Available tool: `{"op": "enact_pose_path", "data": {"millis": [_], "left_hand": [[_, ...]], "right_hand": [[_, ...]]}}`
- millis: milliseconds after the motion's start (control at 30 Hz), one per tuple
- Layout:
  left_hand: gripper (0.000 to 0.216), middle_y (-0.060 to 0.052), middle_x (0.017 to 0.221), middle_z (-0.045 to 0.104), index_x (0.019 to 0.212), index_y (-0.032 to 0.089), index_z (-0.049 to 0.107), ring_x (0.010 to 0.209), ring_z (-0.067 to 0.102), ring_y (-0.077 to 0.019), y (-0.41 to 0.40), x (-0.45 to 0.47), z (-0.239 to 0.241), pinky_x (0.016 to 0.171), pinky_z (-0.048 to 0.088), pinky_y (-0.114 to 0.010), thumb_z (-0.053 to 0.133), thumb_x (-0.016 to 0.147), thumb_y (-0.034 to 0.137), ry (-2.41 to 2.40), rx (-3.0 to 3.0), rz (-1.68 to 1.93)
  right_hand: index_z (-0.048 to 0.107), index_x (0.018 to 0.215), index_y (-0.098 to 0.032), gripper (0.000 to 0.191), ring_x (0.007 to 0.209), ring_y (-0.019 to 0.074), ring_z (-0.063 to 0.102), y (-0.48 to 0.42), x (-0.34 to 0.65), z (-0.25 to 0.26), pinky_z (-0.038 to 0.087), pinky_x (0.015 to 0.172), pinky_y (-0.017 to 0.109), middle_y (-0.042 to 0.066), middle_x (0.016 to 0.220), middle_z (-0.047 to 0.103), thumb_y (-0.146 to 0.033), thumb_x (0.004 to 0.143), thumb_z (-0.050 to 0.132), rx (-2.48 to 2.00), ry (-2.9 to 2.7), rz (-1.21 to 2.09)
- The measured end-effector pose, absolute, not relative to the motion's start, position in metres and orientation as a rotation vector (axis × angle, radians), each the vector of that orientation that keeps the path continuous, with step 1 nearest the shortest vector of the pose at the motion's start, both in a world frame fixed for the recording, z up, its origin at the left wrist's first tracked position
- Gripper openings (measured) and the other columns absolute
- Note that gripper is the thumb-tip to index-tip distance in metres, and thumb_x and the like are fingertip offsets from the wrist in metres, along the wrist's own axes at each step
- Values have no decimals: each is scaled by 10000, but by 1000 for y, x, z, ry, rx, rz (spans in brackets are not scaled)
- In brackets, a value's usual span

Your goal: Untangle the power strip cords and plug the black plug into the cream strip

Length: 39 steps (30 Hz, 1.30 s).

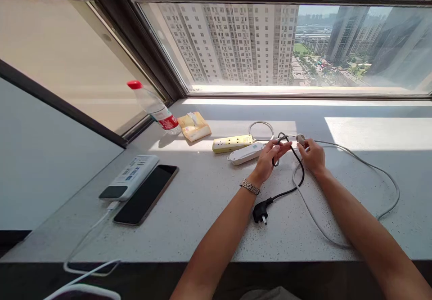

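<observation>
My left hand (266, 161), with a metal watch band at its wrist, is closed around part of a looped black power cord (303, 172). The cord runs down to a black plug (260, 212) lying on the counter with its pins showing. In my right hand (313, 157), thumb and fingers pinch a greyish-white plug (300, 139). A light grey cord (388, 174) sweeps in a wide loop around my right forearm, and cords cross between both hands. Just left of my left hand lie a white power strip (245, 154) and a yellow power strip (232, 144).
A tilted-looking bottle with a red cap (157, 111) stands by the window corner, beside a yellow tissue pack (195, 126). At left lie a white power bank (131, 176) with a cable and a dark phone (146, 195). The counter's front edge (151, 260) runs below.
</observation>
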State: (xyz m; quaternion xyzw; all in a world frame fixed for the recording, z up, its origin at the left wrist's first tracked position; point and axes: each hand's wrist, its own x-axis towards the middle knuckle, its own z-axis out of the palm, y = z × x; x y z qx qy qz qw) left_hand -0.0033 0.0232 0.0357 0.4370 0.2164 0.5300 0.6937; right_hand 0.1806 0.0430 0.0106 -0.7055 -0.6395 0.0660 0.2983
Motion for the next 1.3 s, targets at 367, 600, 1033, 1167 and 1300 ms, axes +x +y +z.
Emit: {"op": "enact_pose_path", "data": {"millis": [367, 600, 1033, 1167, 1300], "left_hand": [[171, -61, 1137, 711, 889, 209, 629, 1284, 528, -256, 30, -4, 29, 1168, 257, -436, 620, 848, 375, 574, 1118, 1305], [260, -70, 1245, 654, 869, 201, 715, 1298, 482, -271, 36, -7, 24, 1155, 248, -367, 582, 865, 424, 676, 1237, 1246], [308, -52, 1093, 717, 723, 247, 730, 1231, 530, -314, 31, -8, 32, 1164, 254, -419, 539, 852, 451, 765, 1406, 1228], [295, -36, 1107, 724, 762, 241, 746, 1319, 470, -320, 32, -9, 31, 1184, 226, -430, 542, 846, 437, 726, 1392, 1252], [322, -36, 1208, 688, 1014, 253, 755, 1306, 493, -282, 34, -10, 28, 1177, 258, -387, 534, 870, 439, 689, 1309, 1235]], "right_hand": [[531, 746, -196, 263, 746, 191, 524, 44, 192, 6, 348, 660, 282, 80, 796, 624, -382, 884, 407, -1760, -1894, 82], [479, 652, -209, 276, 573, 143, 423, 41, 194, 12, 268, 575, 270, 9, 597, 529, -438, 803, 448, -1849, -1838, 239], [636, 674, -172, 216, 1031, 227, 545, 34, 187, 13, 408, 937, 360, 98, 1059, 633, -329, 761, 515, -1539, -1877, 504], [742, 883, -211, 329, 1225, 251, 458, 33, 189, 17, 337, 1049, 393, 78, 1263, 598, -328, 900, 435, -1535, -2235, 435], [749, 912, -235, 457, 1251, 251, 455, 28, 191, 25, 332, 1051, 404, 58, 1289, 609, -317, 962, 303, -1546, -2267, 374]]}}
